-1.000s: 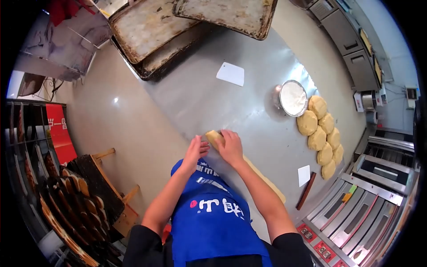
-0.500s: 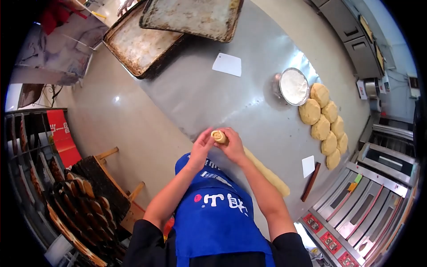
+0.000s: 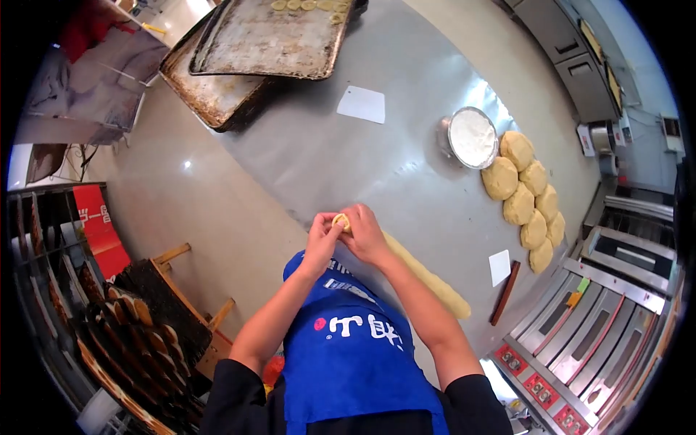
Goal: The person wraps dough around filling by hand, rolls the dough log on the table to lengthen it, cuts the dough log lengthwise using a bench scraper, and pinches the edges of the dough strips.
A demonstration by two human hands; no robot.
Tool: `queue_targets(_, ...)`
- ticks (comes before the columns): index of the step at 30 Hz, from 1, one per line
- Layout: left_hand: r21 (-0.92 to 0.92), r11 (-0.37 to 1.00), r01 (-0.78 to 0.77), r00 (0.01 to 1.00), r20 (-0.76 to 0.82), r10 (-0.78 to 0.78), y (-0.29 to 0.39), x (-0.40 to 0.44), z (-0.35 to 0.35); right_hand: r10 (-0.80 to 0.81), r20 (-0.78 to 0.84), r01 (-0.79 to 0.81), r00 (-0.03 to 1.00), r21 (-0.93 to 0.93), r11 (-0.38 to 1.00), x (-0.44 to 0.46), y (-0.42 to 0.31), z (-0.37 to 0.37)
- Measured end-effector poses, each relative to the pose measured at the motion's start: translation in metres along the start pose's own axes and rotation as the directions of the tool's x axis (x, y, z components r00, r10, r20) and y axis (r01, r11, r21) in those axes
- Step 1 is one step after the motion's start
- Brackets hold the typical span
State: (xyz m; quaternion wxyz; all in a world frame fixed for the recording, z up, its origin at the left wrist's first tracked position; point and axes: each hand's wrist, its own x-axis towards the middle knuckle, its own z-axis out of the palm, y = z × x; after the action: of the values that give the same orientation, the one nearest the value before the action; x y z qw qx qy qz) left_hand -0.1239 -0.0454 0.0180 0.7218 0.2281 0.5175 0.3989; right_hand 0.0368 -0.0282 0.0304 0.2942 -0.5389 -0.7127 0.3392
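Stretching across the room, the steel table [image 3: 304,152] bears a long dough roll [image 3: 428,279] beside the right forearm. At its near edge, the left hand [image 3: 320,239] and right hand [image 3: 365,233] close together, fingers pinching a small dough piece [image 3: 342,217]. Pressed too hard, it could tear. Half a second ago its swirled end lay uncovered; now a fingertip hides part.
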Motion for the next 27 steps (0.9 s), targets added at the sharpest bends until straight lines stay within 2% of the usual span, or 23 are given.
queue_targets(2,0.025,1.0,-0.017,1.0,0.006,0.017,0.001,0.004,-0.002,-0.017,0.117,0.031,0.993,-0.115,0.993,0.005,0.012,0.004)
queue_targets(4,0.056,0.996,0.07,0.997,-0.013,-0.07,0.011,0.005,-0.007,0.012,0.152,0.004,0.988,-0.104,0.995,0.014,0.018,0.0)
queue_targets(5,-0.07,0.996,0.055,0.998,-0.03,-0.057,0.006,0.01,-0.011,0.037,0.195,-0.02,0.98,-0.089,0.996,0.015,0.019,-0.001)
queue_targets(6,-0.061,0.996,0.058,0.998,-0.028,-0.059,0.009,0.01,-0.01,0.04,0.188,-0.024,0.981,-0.084,0.996,0.013,0.015,-0.004)
queue_targets(7,0.014,0.996,-0.089,0.981,-0.171,0.09,0.014,0.012,-0.003,0.217,0.043,-0.22,0.975,0.068,0.973,0.009,0.012,-0.012)
queue_targets(8,0.106,0.969,-0.221,0.924,-0.296,0.243,0.019,0.015,0.005,0.405,-0.073,-0.378,0.911,0.241,0.894,0.005,0.011,-0.023)
queue_targets(9,0.131,0.951,-0.28,0.907,-0.289,0.307,0.025,0.016,0.014,0.441,-0.075,-0.417,0.894,0.217,0.883,-0.006,0.031,-0.027)
queue_targets(10,0.129,0.951,-0.28,0.909,-0.284,0.306,0.022,0.024,0.015,0.443,-0.079,-0.418,0.893,0.215,0.883,-0.019,0.037,-0.038)
queue_targets(11,0.572,0.749,-0.335,0.878,-0.099,0.468,0.015,0.035,0.015,0.461,-0.157,-0.421,0.874,0.233,0.877,-0.033,0.04,-0.049)
queue_targets(12,0.863,0.353,-0.362,0.843,0.142,0.519,0.012,0.044,0.016,0.478,-0.233,-0.423,0.847,0.252,0.871,-0.049,0.044,-0.058)
queue_targets(13,0.863,0.35,-0.365,0.845,0.148,0.514,0.017,0.048,0.03,0.483,-0.237,-0.426,0.843,0.254,0.868,-0.066,0.05,-0.066)
queue_targets(15,0.861,-0.1,-0.499,0.685,0.462,0.563,0.031,0.052,0.068,0.508,-0.366,-0.403,0.78,0.327,0.855,-0.1,0.061,-0.078)
queue_targets(19,0.759,-0.123,-0.64,0.648,0.618,0.445,0.003,0.076,0.053,0.553,-0.47,-0.413,0.688,0.372,0.831,-0.161,0.049,-0.104)
queue_targets(21,0.871,-0.221,-0.439,0.781,0.491,0.386,0.005,0.075,0.047,0.569,-0.531,-0.404,0.627,0.402,0.821,-0.184,0.039,-0.113)
queue_targets(22,0.853,-0.235,-0.465,0.773,0.521,0.361,0.002,0.073,0.045,0.585,-0.549,-0.412,0.596,0.416,0.81,-0.2,0.034,-0.113)
queue_targets(24,0.866,-0.32,-0.385,0.795,0.487,0.361,0.001,0.076,0.05,0.651,-0.534,-0.388,0.54,0.528,0.755,-0.223,0.028,-0.114)
queue_targets(27,0.827,-0.425,-0.369,0.75,0.535,0.39,0.0,0.068,0.065,0.675,-0.552,-0.375,0.49,0.565,0.735,-0.256,0.018,-0.115)
